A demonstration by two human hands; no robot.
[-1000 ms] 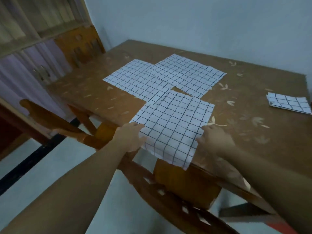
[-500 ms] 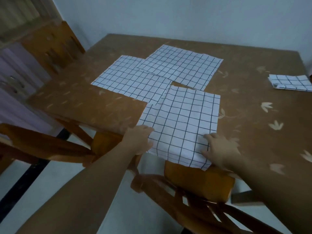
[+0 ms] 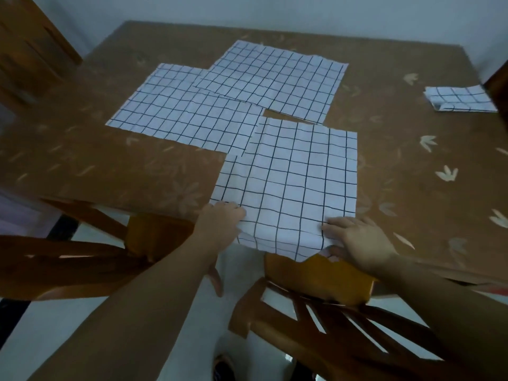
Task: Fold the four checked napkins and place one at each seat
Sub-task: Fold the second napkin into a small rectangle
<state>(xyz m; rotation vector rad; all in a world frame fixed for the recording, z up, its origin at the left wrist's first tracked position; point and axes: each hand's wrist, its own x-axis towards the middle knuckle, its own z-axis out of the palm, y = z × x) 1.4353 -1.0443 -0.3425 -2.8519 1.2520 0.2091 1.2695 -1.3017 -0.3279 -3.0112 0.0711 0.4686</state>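
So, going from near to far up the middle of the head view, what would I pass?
Chair back → left hand and right hand on the nearest napkin → middle napkin → farthest napkin → bare table → wall.

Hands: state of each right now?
Left hand: closed on the near-left corner of the nearest napkin.
Right hand: gripping that napkin's near-right corner, fingers on top.

Brown wooden table with pale leaf motifs (image 3: 115, 171) filling the scene, slatted wooden chair back (image 3: 343, 334) tucked in near right, another wooden chair (image 3: 63, 259) near left, pale blue-grey wall (image 3: 275, 12) far behind
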